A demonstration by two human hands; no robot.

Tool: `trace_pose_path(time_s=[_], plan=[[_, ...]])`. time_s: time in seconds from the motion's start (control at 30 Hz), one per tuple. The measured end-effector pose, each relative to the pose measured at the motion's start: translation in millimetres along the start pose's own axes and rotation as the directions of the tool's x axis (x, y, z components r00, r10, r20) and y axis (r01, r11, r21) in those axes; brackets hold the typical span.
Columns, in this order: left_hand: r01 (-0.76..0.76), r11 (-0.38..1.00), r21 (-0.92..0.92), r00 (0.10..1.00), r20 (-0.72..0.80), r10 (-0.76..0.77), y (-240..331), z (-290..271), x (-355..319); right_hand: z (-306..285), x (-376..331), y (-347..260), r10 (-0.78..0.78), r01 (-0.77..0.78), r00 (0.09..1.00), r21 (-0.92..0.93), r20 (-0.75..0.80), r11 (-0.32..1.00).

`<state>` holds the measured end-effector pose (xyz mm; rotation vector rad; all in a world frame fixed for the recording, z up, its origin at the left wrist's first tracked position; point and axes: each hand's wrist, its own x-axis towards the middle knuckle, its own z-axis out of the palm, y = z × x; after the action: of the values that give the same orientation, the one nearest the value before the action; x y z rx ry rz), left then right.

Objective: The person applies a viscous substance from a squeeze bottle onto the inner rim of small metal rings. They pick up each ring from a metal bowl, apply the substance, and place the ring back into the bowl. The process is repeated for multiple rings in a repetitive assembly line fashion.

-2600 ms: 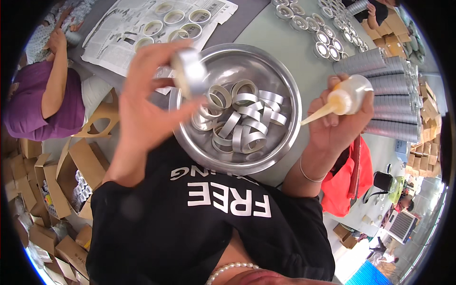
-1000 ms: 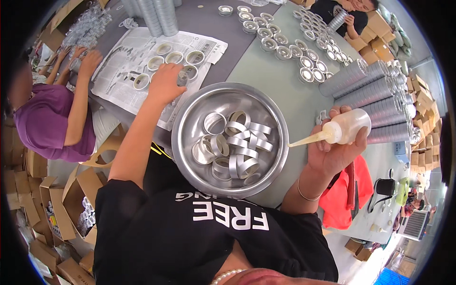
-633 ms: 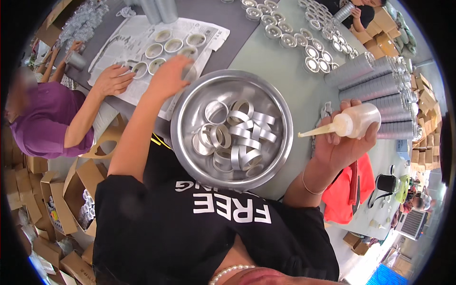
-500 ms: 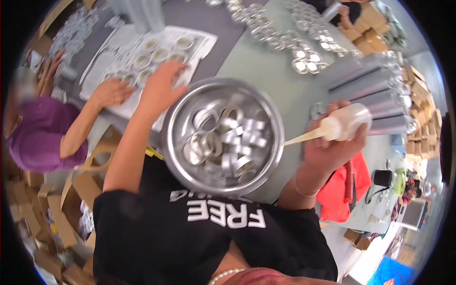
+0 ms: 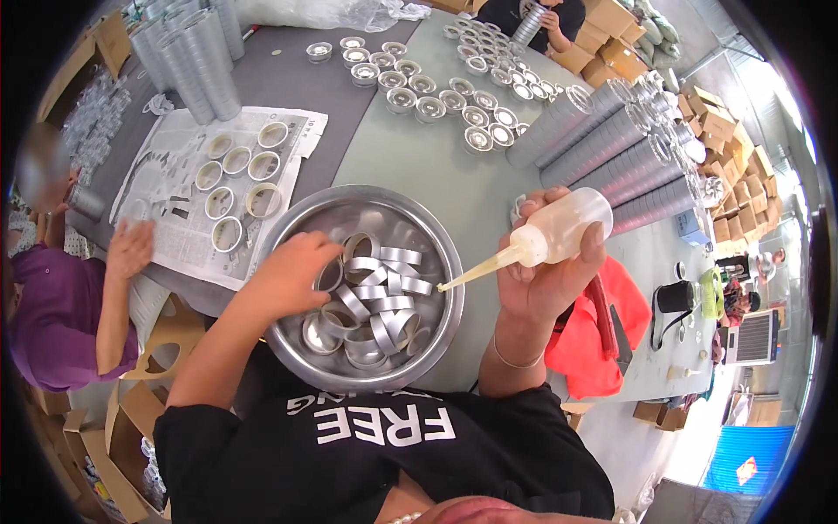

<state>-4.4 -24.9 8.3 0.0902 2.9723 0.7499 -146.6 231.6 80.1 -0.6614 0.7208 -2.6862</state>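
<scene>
A steel bowl point(image 5: 449, 306) full of loose silver metal rings point(image 5: 393, 304) is in front of my chest. My left hand point(image 5: 292, 272) reaches over its left rim, thumb and fingers closed around a metal ring point(image 5: 328, 274) at the pile's edge. In my right hand point(image 5: 548, 278) is a translucent squeeze bottle point(image 5: 572, 225), tilted so its long yellowish nozzle point(image 5: 480, 269) points down and left. The nozzle tip is over the bowl's right rim, with a small drop on it. Several rings point(image 5: 264, 199) stand apart on a newspaper point(image 5: 188, 229) to the left.
Tall stacks of silver rings point(image 5: 611, 148) stand at right, more point(image 5: 199, 70) at far left. Round metal pieces point(image 5: 429, 106) spread across the table's back. A co-worker in purple point(image 5: 74, 314) sits left; another person point(image 5: 559, 22) is at the far side. Red cloth point(image 5: 602, 323) lies right.
My left hand has moved from the rings on the newspaper back into the bowl. The co-worker's hand has drawn away from the newspaper. My right hand still holds the bottle.
</scene>
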Motion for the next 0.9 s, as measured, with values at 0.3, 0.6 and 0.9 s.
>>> trace_pose_path(time_s=[0.3, 0.6, 0.9], plan=[[-0.071, -0.337, -0.939, 0.950, 0.039, -0.309, 56, 4, -34, 12, -25, 26, -0.432, 0.509, 0.861, -0.494, 0.270, 0.705], [0.098, -0.443, -0.891, 0.976, 0.173, -0.132, 75, 1, -41, 23, -31, 19, -0.097, 0.632, 0.635, -0.443, 0.766, 0.635], [-0.141, -0.016, -0.990, 0.953, -0.132, -0.272, 78, 1, -45, 25, -40, 25, -0.070, 0.677, 0.639, -0.517, 0.766, 0.523]])
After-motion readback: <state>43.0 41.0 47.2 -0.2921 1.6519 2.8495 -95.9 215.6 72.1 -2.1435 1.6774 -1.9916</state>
